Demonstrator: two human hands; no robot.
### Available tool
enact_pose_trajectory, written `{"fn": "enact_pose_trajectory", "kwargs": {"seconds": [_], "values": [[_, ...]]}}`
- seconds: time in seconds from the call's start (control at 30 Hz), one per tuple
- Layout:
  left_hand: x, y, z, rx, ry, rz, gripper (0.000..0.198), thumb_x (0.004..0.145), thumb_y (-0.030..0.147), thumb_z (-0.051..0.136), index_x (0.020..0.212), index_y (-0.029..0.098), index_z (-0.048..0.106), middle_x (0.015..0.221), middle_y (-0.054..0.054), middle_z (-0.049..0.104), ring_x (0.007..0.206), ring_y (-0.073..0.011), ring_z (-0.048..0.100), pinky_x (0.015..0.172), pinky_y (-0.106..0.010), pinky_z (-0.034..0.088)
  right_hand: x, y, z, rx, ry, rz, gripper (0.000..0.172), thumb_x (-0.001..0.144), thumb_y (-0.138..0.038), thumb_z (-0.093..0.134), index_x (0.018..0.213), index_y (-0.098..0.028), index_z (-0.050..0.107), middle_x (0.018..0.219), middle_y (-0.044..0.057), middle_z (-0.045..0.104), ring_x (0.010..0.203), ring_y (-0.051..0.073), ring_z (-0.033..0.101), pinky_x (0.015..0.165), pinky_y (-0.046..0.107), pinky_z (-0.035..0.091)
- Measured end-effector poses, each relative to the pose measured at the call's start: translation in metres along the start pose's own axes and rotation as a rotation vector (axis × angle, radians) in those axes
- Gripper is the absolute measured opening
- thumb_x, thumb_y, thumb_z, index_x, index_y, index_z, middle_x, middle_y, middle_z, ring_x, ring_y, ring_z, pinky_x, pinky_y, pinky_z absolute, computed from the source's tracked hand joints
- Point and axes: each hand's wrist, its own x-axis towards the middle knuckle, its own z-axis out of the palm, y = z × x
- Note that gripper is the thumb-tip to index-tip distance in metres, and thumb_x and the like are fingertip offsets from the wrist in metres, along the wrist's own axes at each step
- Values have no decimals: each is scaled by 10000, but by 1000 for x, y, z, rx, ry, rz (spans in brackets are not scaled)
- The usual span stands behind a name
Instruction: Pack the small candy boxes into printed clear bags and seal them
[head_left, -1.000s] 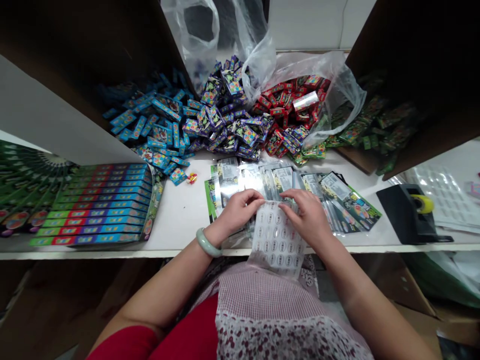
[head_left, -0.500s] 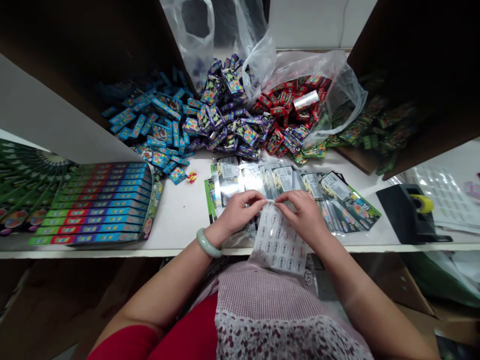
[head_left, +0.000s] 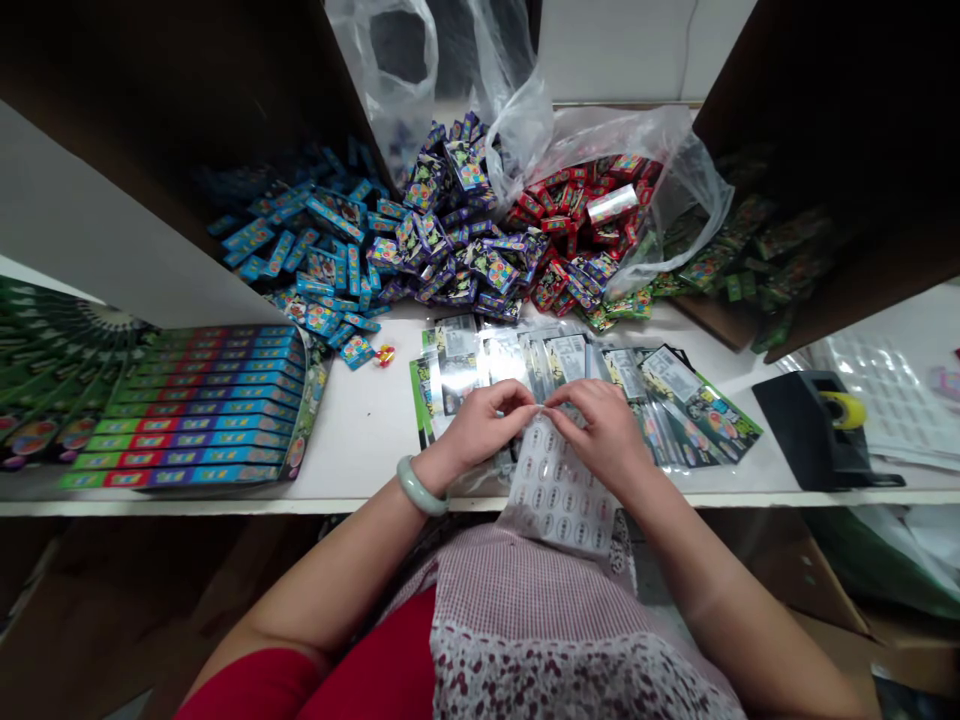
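Note:
My left hand point(head_left: 487, 425) and my right hand point(head_left: 600, 425) meet fingertip to fingertip, both pinching at the top edge of a sheet of stickers point(head_left: 559, 495). Rows of small oval printed labels cover the sheet, which hangs over the table edge onto my apron point(head_left: 540, 590). A pale green bangle point(head_left: 421, 487) circles my left wrist. Behind my hands lie overlapping clear bags with printed cards point(head_left: 570, 355). Whether a single sticker is between my fingertips is too small to tell.
Heaps of blue boxes point(head_left: 322, 265), purple boxes point(head_left: 469, 250) and red boxes point(head_left: 559, 205) lie at the back, with a plastic bag point(head_left: 701, 220). Stacked boxes in rows point(head_left: 202, 410) stand left. A black tape dispenser point(head_left: 806, 430) sits right, near the front edge point(head_left: 720, 497).
My pinching fingertips have shifted very slightly down and left along the sticker sheet's top edge. The sheet's upper part has tilted a little; the things on the table stay in place.

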Motion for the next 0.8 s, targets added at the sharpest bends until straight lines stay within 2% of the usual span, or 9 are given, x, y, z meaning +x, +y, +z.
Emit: {"fn": "enact_pose_trajectory", "kwargs": {"seconds": [0.3, 0.5, 0.63, 0.8], "values": [[-1, 2, -2, 31, -16, 25, 126, 833, 279, 592, 849, 160, 632, 748, 2, 627, 666, -110, 552, 642, -235, 451, 1, 2, 4, 78, 7, 23, 29, 855, -202, 591, 847, -209, 617, 859, 23, 684, 875, 215, 611, 802, 345, 383], [-1, 3, -3, 63, -31, 20, 126, 828, 274, 590, 809, 159, 638, 747, 1, 636, 686, -121, 571, 654, -236, 453, 0, 0, 6, -27, 33, -29, 51, 869, -204, 580, 855, -214, 628, 860, 23, 681, 859, 211, 596, 799, 348, 363], [-1, 2, -4, 46, -29, -56, 186, 852, 306, 555, 761, 157, 618, 624, 27, 577, 578, -105, 536, 594, -224, 430, -3, -2, 9, -99, 76, -99, 78, 903, -211, 564, 906, -211, 642, 906, 25, 694, 874, 206, 594, 817, 354, 356], [1, -3, -5, -142, -32, -171, 231, 847, 341, 550, 708, 156, 570, 524, 32, 547, 504, -105, 525, 554, -225, 427, -4, -8, 18, -136, 146, -146, 101, 918, -227, 554, 910, -217, 654, 950, 34, 696, 896, 206, 597, 829, 364, 363]]}}
